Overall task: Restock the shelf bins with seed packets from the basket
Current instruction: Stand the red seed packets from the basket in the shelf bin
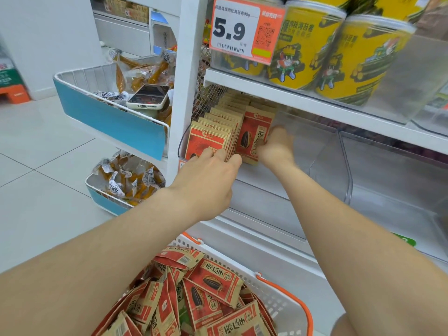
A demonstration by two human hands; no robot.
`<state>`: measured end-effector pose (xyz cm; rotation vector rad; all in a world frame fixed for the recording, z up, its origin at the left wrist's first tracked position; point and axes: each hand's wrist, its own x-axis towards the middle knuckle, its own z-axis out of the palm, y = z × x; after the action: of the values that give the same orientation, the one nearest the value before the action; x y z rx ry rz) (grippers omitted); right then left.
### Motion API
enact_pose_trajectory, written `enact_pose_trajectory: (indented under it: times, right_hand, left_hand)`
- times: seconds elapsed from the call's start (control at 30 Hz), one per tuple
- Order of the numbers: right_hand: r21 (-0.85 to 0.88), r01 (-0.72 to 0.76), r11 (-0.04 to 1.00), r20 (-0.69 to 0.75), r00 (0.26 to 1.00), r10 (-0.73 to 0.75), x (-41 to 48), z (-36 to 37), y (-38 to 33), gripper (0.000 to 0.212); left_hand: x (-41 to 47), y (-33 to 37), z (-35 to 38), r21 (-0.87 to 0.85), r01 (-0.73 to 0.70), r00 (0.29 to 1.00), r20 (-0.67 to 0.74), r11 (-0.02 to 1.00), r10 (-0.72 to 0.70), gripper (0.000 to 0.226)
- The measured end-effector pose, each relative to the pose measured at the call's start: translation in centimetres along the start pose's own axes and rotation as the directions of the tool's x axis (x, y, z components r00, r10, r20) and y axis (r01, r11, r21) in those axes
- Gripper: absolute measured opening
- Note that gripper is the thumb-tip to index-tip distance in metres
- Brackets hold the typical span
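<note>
Shop aisle with a pale tiled floor; a white shelf carries clear bins. Fingers of the left hand lie nearly straight against the standing row of seed packets in the leftmost bin. The blurred right hand appears to pinch one upright packet at the row's right end. More fill the basket below. Risk: released early, the row may topple into the bin's vacant right part.
</note>
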<state>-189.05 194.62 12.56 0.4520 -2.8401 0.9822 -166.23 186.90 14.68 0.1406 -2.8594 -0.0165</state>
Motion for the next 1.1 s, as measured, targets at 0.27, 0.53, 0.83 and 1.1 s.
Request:
enact_pose_trajectory:
  times: [0.27,0.53,0.83,1.1]
  right_hand:
    - [-0.01,-0.085,0.996,0.035,0.996,0.085,-0.3,-0.1,0.4,0.06]
    - [-0.161,0.153,0.975,0.272,0.957,-0.106,-0.8,1.3,1.1,0.012]
    - [-0.229,0.215,0.95,0.359,0.925,-0.123,-1.1,0.5,0.6,0.054]
    - [-0.23,0.213,0.949,0.413,0.905,-0.103,-1.4,0.0,0.9,0.058]
  left_hand:
    - [-0.2,0.1,-0.1,0.0,0.003,1.0,0.006,1.0,-0.003,0.021]
    - [-0.4,-0.2,-0.1,-0.03,-0.007,1.0,0.008,1.0,0.008,0.021]
    - [-0.4,-0.1,-0.2,-0.024,-0.002,1.0,0.013,1.0,0.002,0.024]
    - [-0.3,-0.3,-0.3,-0.019,-0.009,0.999,0.036,1.0,0.009,0.022]
